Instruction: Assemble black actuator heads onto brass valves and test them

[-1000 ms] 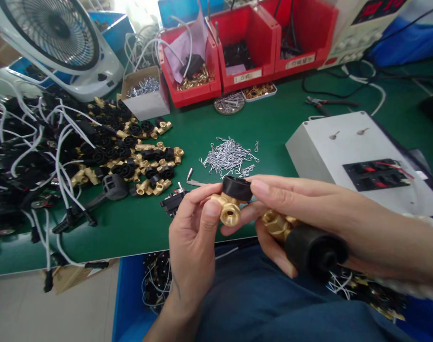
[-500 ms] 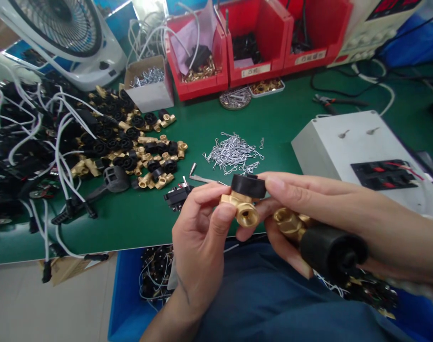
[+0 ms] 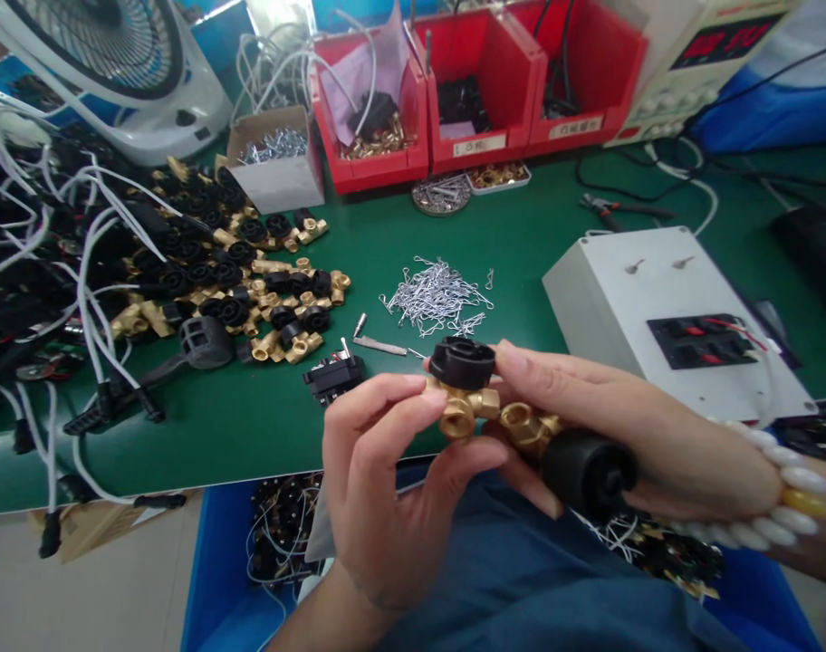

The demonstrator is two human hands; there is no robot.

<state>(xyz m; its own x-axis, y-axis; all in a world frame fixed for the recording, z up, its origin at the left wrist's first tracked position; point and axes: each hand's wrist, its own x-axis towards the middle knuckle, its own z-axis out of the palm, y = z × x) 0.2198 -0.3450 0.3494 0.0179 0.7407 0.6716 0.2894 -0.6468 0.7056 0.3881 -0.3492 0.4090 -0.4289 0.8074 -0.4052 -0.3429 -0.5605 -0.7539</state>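
- The small brass fitting with a round black plastic cap (image 3: 462, 380) is up in the air near the front edge of the green worktop (image 3: 514, 226), between the two hands.
- It stands roughly upright: cap on top, brass body beneath, an open port facing the camera and a short stub pointing toward the right hand (image 3: 590, 407).
- The left hand (image 3: 389, 471) lies to the left of this fitting and lower; its bent fingertips meet the left side of the brass, while the thumb spreads underneath. Whether it truly grips, I cannot tell.
- The right hand reaches in from the right, its thumb at the cap's right edge, and its palm closes around a second brass fitting with a long black plastic barrel (image 3: 572, 462).
- That second piece has its long axis aslant, brass end at upper left beside the first one's stub, barrel at lower right.
- Neither hand is clearly nearer to the capped fitting.
- A loose heap of silver bent-wire clips (image 3: 433, 294) lies beyond it, slightly left.
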